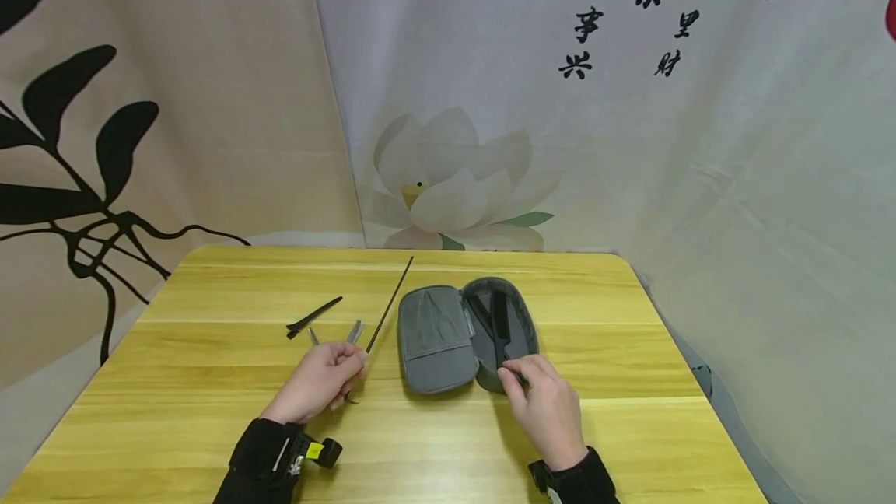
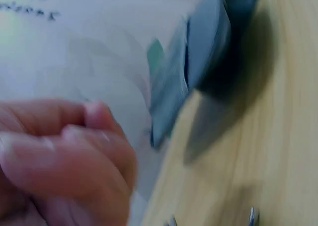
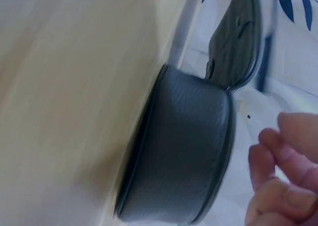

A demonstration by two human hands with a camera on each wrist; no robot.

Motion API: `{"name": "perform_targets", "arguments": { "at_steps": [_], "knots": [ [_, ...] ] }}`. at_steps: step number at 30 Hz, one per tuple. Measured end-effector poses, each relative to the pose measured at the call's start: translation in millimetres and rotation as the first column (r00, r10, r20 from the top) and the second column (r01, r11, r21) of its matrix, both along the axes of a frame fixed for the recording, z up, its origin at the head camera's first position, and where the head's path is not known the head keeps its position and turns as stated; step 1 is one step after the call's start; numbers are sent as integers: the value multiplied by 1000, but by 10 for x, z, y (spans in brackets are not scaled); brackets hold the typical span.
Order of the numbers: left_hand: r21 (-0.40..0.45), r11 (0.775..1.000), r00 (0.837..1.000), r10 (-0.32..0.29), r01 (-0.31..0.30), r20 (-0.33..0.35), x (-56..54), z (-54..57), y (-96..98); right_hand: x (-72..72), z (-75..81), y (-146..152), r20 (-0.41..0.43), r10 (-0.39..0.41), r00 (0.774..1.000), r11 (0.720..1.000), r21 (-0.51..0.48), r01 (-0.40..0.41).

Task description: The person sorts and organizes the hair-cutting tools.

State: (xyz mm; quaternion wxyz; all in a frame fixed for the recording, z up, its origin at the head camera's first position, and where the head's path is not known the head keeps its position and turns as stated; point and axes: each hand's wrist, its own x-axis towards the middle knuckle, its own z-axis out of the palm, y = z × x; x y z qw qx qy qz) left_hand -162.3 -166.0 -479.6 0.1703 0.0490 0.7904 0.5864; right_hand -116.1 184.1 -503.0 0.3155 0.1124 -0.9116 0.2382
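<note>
My left hand (image 1: 320,381) pinches a long thin black tool (image 1: 389,306) seen edge-on; it slants away to the upper right. Two silvery metal tips (image 1: 355,331) stick out beyond that hand, the rest hidden behind it. Farther back lies a black hair clip (image 1: 314,317). A grey zip case (image 1: 437,341) is spread open right of centre. In its right half rest a black comb (image 1: 499,321) and another dark, narrow tool. At this half's near edge is my right hand (image 1: 549,407), fingers bent, with nothing visible between them in the right wrist view (image 3: 283,171).
The wooden table (image 1: 630,411) has rounded far corners. Behind it hangs a pale cloth backdrop (image 1: 735,162) with a lotus, dark leaves and writing. Black bands with cameras circle both wrists.
</note>
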Motion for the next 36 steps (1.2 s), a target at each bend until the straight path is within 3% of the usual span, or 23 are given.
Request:
{"name": "perform_targets", "arguments": {
  "at_steps": [4,6,8,10,12,14,17,19,21,26,30,32,36],
  "knots": [
    [122,984,991,-121,128,-61,79,111,180,24,29,-10,87,91,992,991,-101,-82],
    [126,976,981,-165,178,-106,140,154,334,38,48,-17,151,181,972,969,-199,-150],
    [69,977,967,-187,201,-170,217,181,506,49,64,-22,212,294,932,920,-328,-215],
    [-16,978,946,-204,207,-253,293,185,684,59,72,-16,251,413,876,846,-462,-266],
    [-116,973,905,-227,198,-360,369,165,846,68,81,-11,265,508,819,771,-564,-296],
    [-205,962,852,-257,181,-456,434,137,981,73,92,-9,253,572,781,713,-624,-320],
    [-279,944,786,-307,179,-537,505,90,1113,86,123,-12,229,613,756,661,-672,-333],
    [-299,938,772,-321,177,-549,530,71,1159,93,139,-17,207,623,754,643,-685,-343],
    [-295,939,769,-320,179,-553,539,55,1180,99,149,-23,186,632,752,627,-693,-355],
    [-248,951,790,-293,184,-538,530,25,1173,96,128,-48,139,643,753,618,-676,-402],
    [-188,971,831,-224,147,-509,515,8,1127,96,99,-57,158,624,766,642,-663,-386],
    [-147,983,861,-169,111,-480,509,7,1094,94,87,-68,189,607,772,674,-636,-375],
    [-54,997,912,-70,53,-404,492,17,1043,93,72,-99,233,606,760,729,-545,-415]
  ]
}}
